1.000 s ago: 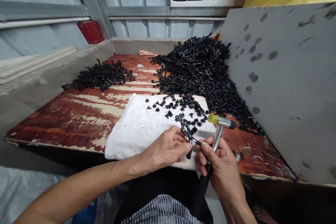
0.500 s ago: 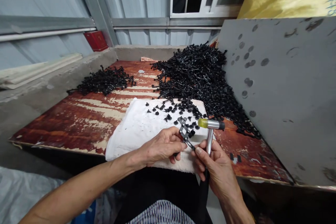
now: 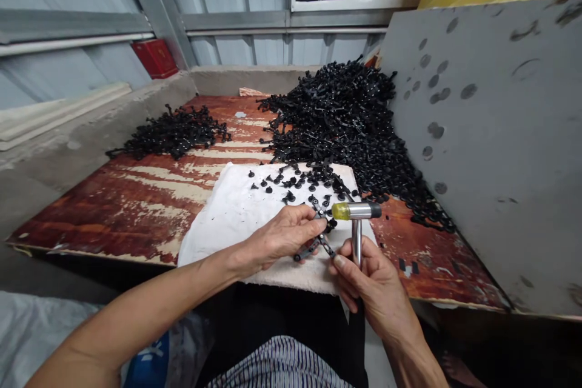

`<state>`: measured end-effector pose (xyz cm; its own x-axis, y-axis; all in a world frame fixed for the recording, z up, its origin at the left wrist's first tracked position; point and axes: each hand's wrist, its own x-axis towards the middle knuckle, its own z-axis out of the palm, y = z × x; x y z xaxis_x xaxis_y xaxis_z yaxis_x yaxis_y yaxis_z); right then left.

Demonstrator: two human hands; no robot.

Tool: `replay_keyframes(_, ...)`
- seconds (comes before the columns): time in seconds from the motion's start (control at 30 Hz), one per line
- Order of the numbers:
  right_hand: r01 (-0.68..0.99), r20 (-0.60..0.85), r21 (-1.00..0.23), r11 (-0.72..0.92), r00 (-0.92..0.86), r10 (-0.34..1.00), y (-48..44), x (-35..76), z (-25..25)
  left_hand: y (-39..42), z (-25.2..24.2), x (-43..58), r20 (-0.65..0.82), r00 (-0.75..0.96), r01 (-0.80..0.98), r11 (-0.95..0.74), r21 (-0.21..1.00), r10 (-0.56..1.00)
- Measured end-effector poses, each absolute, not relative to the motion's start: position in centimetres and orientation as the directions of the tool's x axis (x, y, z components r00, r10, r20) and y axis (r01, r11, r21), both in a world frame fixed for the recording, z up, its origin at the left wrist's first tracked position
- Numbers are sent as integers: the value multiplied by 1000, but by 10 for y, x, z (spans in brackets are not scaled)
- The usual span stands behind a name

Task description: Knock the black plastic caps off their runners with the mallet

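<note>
My left hand (image 3: 278, 237) pinches a black jointed linkage (image 3: 325, 246), thumb across its middle. Several narrow bars cross in it, with round ends and shiny rivets. At its lower right end, the thumb and fingertips of my right hand (image 3: 379, 279) touch one bar. That same hand also grips a hammer (image 3: 357, 236) by its dark handle, the head upright above the fist. One hammer face is yellow and translucent, the other black, with shiny metal between. Beneath both hands lies a folded white cloth (image 3: 213, 218), with small black plugs (image 3: 291, 196) scattered over its far part.
A big heap of black linkages (image 3: 336, 115) covers the back right of the worn red-brown board (image 3: 150, 194). A smaller pile (image 3: 175, 131) lies at left. A grey panel (image 3: 482, 163) rises along the right side, and a low concrete ledge (image 3: 68, 139) borders the left.
My left thumb has moved up onto the linkage's middle, and its lower bars now show spread apart. The right hand still holds the hammer. The view has shifted slightly.
</note>
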<state>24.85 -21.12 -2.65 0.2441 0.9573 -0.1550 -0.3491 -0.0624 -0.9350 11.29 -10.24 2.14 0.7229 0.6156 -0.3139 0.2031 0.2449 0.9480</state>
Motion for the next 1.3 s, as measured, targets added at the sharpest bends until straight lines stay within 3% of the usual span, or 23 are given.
replay_keyframes(0.2, -370, -128, -929, -17, 278, 952, -212, 247, -25, -100, 26, 119, -357, 670, 199, 305, 931, 651)
replay_keyframes(0.47, -447, -64, -878, 173, 468, 881, -212, 241, -26, -99, 31, 97, -520, 670, 416, 312, 854, 531)
replay_keyframes(1.3, -482, -66, -859, 173, 438, 896, -212, 243, -27, -95, 29, 106, -577, 635, 457, 353, 817, 514)
